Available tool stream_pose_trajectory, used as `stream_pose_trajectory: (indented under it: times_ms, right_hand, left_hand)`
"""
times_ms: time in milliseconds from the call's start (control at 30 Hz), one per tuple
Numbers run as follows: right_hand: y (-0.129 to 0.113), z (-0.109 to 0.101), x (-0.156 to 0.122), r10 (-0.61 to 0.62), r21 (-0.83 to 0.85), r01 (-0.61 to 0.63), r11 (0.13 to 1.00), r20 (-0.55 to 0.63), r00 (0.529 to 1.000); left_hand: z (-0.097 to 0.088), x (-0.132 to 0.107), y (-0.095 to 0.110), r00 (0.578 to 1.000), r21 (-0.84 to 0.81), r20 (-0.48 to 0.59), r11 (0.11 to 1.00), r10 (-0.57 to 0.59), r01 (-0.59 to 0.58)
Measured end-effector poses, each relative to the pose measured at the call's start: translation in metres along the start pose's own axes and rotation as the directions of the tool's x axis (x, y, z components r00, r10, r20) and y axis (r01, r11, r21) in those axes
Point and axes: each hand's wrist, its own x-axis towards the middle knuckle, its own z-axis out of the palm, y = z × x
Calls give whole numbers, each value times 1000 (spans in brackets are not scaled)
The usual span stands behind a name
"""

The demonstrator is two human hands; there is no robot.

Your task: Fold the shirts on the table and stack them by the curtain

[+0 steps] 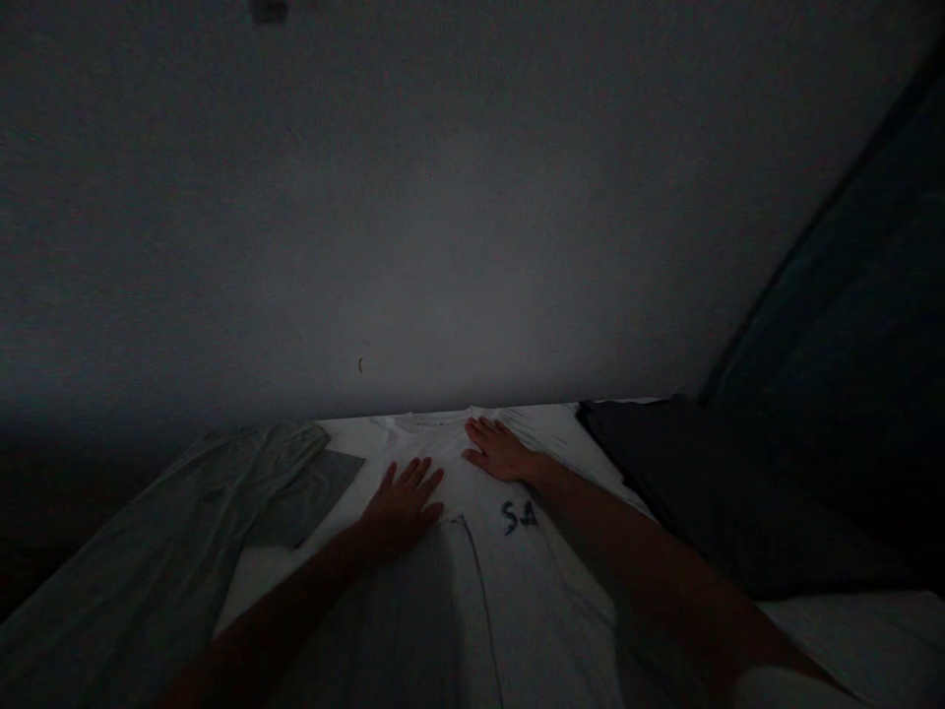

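The room is dim. A white T-shirt (472, 551) lies spread flat, its collar towards the wall and dark letters "SA" (519, 517) printed on its front. My left hand (405, 507) rests palm down on the shirt just below the collar, fingers apart. My right hand (498, 451) lies flat near the collar, up and to the right of the left hand. Neither hand grips the cloth. The shadow of my arms darkens the lower shirt.
A pale grey-green garment (155, 561) and a grey cloth (310, 492) lie to the left of the shirt. A dark fabric pile (716, 483) sits to the right. A grey wall (443, 217) rises behind, with a dark teal drape (834, 305) at the right.
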Motion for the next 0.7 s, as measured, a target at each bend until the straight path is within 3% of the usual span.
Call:
stream_pose_trajectory:
  times_ms: [133,233,367,500,633,700]
  right_hand:
    - [1,-16,-19,146,-10,-146,989,-23,989]
    - [-5,-16,-65,121,34,-120,992,-32,992]
    - [-35,7,-169,22,147,-24,989,16,1000]
    - [-83,41,-288,-11,209,1,978,46,999]
    - [-133,82,-386,95,298,-38,954,-179,979]
    - [-155,105,-425,138,354,-31,935,-281,950]
  left_hand:
    - [-1,-29,4,995,-15,50,996,-86,87]
    - [7,-73,6,994,13,21,994,-109,109]
    - [35,-155,27,995,63,-62,994,-81,85]
    - [67,-240,72,969,178,-248,984,19,26]
    - [96,-314,115,901,238,-419,971,113,-11]
    - [114,-348,133,874,178,-478,984,87,-1]
